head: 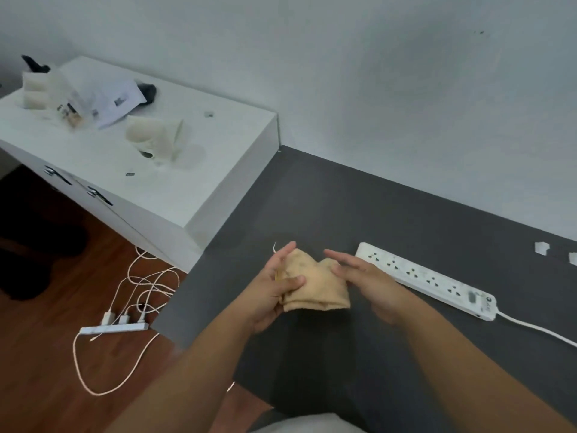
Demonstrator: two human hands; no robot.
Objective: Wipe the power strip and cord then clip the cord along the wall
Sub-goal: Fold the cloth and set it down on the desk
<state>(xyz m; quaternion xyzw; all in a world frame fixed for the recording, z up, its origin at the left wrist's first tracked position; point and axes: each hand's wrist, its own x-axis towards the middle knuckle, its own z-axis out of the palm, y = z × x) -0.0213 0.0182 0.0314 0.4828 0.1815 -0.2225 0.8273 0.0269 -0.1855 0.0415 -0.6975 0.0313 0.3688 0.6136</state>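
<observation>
On the dark surface (312, 198): we are finding the power strip (426, 279) beside our hands.
Left hand (274, 285): we are pinching the soft cloth (315, 289).
Right hand (362, 276): we are spreading fingers against the cloth.
Handling: strip looks rigid, light; we are favouring its long edges.

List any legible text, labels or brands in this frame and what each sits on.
None can be read.
Power strip: dark marking by the switch end, too blurred to read.
Papers on the white cabinet: dark printed blocks, too small and blurred.
Cloth in the left hand: no text.
</observation>
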